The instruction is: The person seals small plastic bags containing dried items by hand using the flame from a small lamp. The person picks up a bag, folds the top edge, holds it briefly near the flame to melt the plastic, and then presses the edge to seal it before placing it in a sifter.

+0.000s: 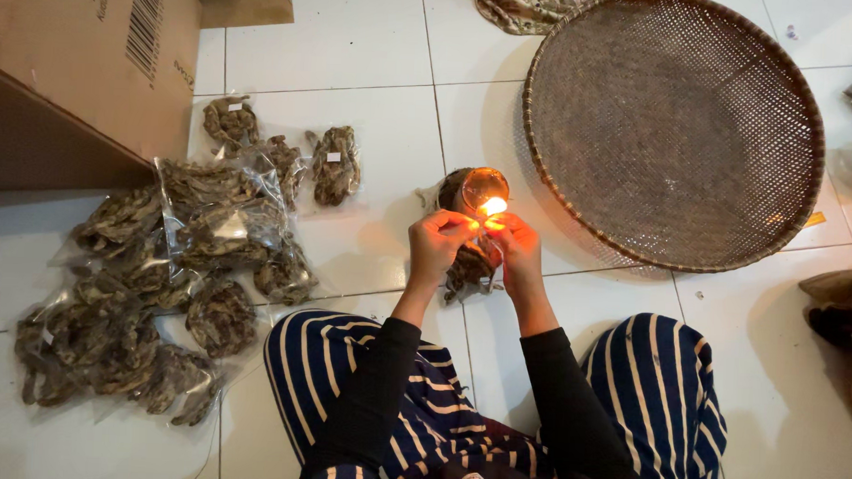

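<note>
My left hand [437, 242] and my right hand [515, 244] together pinch the top edge of a small clear plastic bag [469, 267] filled with dark dried pieces. They hold that edge right at a small flame [493, 207] burning on a low round candle holder [481, 187] on the white tiled floor [357, 39]. The bag hangs down between both hands. My arms wear black sleeves, and my knees in navy striped trousers frame the bottom of the view.
A pile of several filled clear bags [165, 268] lies on the floor at left. A large round woven bamboo tray [675, 125] rests at upper right. A cardboard box [83, 58] stands at top left. Brown fabric [844, 311] sits at the right edge.
</note>
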